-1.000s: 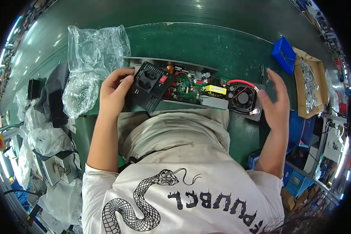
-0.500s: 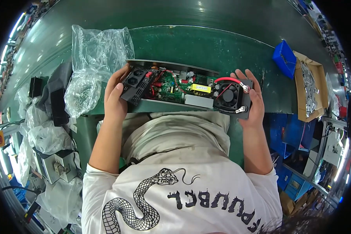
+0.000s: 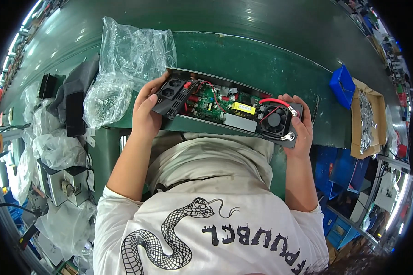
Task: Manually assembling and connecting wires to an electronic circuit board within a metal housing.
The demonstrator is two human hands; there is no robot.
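A power inverter [image 3: 240, 108] without its cover lies tilted between my hands at the bench's near edge, its right end lower in the picture. Inside are a green circuit board [image 3: 205, 108], a yellow-wrapped transformer and a grey metal block. My left hand [image 3: 147, 110] grips the black socket panel [image 3: 172, 94] at one end, thumb on top. My right hand [image 3: 301, 133] is closed round the edge of the opposite panel, which carries a black fan [image 3: 275, 120]. A thick red cable [image 3: 274, 100] arches over the fan to a ring terminal; a second terminal sits below it.
Clear plastic bags [image 3: 135, 50] lie left of the inverter, beside dark cloth [image 3: 76, 85] and a black box-shaped item. At right stand a blue bin [image 3: 342, 85] and a cardboard tray [image 3: 376, 105] of silvery parts. A slim tool [image 3: 316, 108] rests near my right hand.
My right hand's fingers, spread before, have closed round the fan panel. The inverter's right end has dipped in the picture. The whole view has turned slightly, shifting the bench items.
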